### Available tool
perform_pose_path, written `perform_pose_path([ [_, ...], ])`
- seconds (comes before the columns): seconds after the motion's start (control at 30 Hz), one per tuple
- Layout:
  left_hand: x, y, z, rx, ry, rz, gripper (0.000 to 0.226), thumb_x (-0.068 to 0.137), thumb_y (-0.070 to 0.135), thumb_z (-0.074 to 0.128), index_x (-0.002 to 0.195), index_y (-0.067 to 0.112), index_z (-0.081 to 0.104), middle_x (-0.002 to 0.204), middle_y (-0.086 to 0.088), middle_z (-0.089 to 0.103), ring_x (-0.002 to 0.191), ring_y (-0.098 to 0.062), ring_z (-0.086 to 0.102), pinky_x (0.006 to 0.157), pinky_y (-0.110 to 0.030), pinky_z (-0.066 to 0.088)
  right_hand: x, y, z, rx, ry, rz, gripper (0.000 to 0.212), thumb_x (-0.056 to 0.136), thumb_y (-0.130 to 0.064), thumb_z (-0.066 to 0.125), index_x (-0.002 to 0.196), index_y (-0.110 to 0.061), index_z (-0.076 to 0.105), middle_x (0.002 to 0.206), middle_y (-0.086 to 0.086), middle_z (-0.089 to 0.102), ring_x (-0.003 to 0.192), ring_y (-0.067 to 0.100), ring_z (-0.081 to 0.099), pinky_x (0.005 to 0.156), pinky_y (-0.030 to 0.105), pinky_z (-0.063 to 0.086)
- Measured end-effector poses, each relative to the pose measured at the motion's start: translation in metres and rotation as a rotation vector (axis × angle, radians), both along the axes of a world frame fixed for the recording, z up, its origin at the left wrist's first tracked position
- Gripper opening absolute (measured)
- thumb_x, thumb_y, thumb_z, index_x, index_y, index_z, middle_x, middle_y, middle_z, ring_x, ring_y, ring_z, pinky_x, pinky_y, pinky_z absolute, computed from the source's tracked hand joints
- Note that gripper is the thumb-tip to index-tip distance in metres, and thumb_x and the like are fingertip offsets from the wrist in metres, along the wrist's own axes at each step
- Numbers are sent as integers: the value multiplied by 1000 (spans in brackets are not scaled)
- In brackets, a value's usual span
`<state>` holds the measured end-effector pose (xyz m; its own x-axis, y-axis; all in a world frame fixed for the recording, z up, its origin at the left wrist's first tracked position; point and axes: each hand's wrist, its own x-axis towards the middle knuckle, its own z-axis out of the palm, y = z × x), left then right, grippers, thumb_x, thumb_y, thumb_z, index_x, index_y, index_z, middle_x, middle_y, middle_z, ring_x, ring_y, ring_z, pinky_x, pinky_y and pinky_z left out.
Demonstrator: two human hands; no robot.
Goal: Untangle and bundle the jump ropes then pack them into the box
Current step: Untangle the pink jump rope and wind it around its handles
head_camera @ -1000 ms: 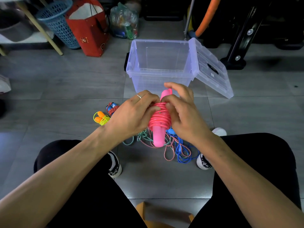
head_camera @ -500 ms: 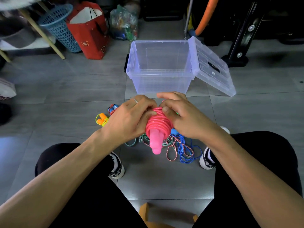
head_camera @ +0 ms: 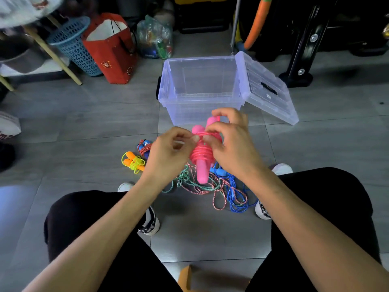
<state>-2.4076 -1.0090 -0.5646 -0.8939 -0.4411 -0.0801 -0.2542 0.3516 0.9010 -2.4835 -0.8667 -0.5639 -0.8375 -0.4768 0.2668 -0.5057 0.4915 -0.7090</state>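
Raised since before, pink jump rope seemingly pinched by both hands' fingers over grey tiled floor.

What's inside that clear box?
The box looks empty: its bare floor and walls show through the plastic. Only the near bottom edge is hidden, behind the right hand and pink rope.
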Motion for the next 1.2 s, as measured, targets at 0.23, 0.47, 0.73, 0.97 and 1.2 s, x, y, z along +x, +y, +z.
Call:
perform_pose_path([
  [0.23, -3, 13, 16, 713, -308, -6, 45, 93, 55, 51, 113, 17, 65, 99, -8, 75, 83, -26, 73, 66, -35, 58, 2, -12, 1, -91, 119, -202, 10, 86, -21, 66, 88, -17, 75, 99, 1, 40, 93, 20, 38, 86, 25, 35],
  [0.47, -9, 5, 9, 223, -88, 67, 14, 95, 33, 56, 96, 21, 64, 79, 0, 70, 63, -10, 59, 57, -31, 52, -1, -13, 3, -172, -172, -88, 27, 89, -17, 62, 74, 6, 61, 50, 5, 27, 55, 11, 20, 51, 29, 20],
  [0.73, -4, -10, 3, -218, 37, 7, 30, 86, 31, 58, 116, 31, 53, 72, -8, 67, 62, -21, 57, 66, -34, 47, -6, -7, 8, -232, -564, 63, 12, 89, -15, 65, 83, -15, 76, 80, 20, 71, 58, 25, 51, 66, 30, 52],
  [0.97, 0, -12, 0, -372, 90, 17, 37, 79, 50, 50, 112, 35, 48, 69, -6, 67, 61, -24, 59, 63, -39, 51, -8, 3, 15, -218, -617, 164, 20, 91, -10, 64, 85, -24, 78, 63, 4, 63, 55, 0, 45, 57, 13, 35],
  [1.2, 3, -6, 1, -598, 435, -64, 36, 85, 19, 59, 120, 17, 57, 128, -8, 53, 111, -25, 55, 84, -40, 50, -6, 4, 20, -328, -753, 111, 15, 92, -2, 59, 96, -7, 73, 44, -14, 50, 38, -1, 38, 42, 7, 29],
])
